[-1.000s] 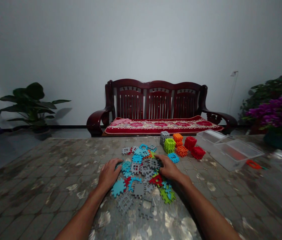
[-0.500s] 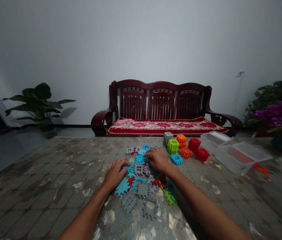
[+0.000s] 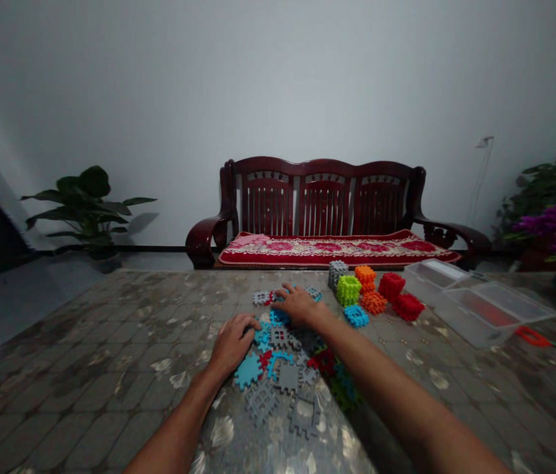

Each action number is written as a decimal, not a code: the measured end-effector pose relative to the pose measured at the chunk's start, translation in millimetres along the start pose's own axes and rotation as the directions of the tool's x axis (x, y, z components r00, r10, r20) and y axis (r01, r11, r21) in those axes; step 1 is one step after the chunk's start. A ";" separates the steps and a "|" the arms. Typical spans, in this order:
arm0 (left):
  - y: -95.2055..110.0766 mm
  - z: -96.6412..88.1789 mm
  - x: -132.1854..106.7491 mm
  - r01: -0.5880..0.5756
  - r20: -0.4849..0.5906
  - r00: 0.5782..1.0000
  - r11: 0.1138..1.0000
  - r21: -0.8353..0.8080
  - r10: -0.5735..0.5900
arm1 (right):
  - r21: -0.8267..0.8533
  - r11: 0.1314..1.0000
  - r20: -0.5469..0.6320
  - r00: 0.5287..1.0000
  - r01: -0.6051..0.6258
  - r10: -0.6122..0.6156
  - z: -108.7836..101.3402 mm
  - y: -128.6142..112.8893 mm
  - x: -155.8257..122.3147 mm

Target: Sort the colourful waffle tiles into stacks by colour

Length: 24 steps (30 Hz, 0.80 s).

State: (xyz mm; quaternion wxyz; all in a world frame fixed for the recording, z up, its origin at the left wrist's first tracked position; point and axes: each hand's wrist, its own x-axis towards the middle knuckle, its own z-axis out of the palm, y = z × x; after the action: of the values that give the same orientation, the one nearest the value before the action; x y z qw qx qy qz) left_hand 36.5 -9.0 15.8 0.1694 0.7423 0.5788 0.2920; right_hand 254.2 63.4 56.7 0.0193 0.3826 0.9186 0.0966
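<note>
Flat interlocking plastic tiles with notched edges lie in a loose pile on the table. My left hand (image 3: pixel 233 339) rests at the pile's left side, its fingertips by some light blue tiles (image 3: pixel 262 337), thumb and fingers apart. Reaching over the far part of the pile, my right hand (image 3: pixel 298 306) has its fingers spread above a blue tile (image 3: pixel 279 317). Between my forearms lie a grey window tile (image 3: pixel 280 337), a solid grey tile (image 3: pixel 288 378) and a grey lattice tile (image 3: pixel 262 401). Red and green tiles are partly covered by my right forearm.
Assembled cubes stand to the right: a lime green cube (image 3: pixel 348 290), a grey one (image 3: pixel 337 274), orange ones (image 3: pixel 373 302) and red ones (image 3: pixel 408 307). An open clear plastic box (image 3: pixel 475 332) sits beyond them, with an orange-handled tool (image 3: pixel 533 336) alongside. A wooden bench (image 3: pixel 324 197) is behind.
My right hand has moved a little away from me over the far tiles, its fingers more spread. My left hand stays about where it was. The view has shifted slightly.
</note>
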 end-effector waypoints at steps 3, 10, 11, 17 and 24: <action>-1.9 0.6 0.6 -0.002 -0.012 1.000 1.000 -0.011 0.002 | -0.044 0.999 -0.016 1.000 0.026 -0.027 0.9 -1.6 4.9; -5.3 1.8 2.0 0.002 -0.043 0.999 1.000 -0.028 -0.004 | -0.056 0.996 -0.031 0.997 0.070 -0.072 -3.4 -4.0 -2.1; -5.7 2.1 2.1 0.001 -0.044 0.999 1.000 -0.030 -0.002 | -0.057 0.995 -0.030 0.996 0.079 -0.081 -3.7 -4.5 -4.5; -7.9 3.6 2.3 -0.003 -0.047 0.999 0.999 -0.043 0.001 | -0.031 0.995 -0.116 0.989 0.093 -0.096 -9.8 -6.9 -14.9; -9.1 4.8 2.1 -0.006 -0.078 0.997 0.997 -0.074 0.000 | 0.103 0.993 -0.253 0.967 0.066 -0.038 -17.1 1.1 -45.5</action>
State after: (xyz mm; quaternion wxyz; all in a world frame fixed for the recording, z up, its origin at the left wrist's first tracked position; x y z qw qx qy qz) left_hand 33.0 -4.1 7.3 0.1739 0.7243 0.5726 0.3424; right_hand 285.3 29.2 71.9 -0.1153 0.3435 0.9274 0.0928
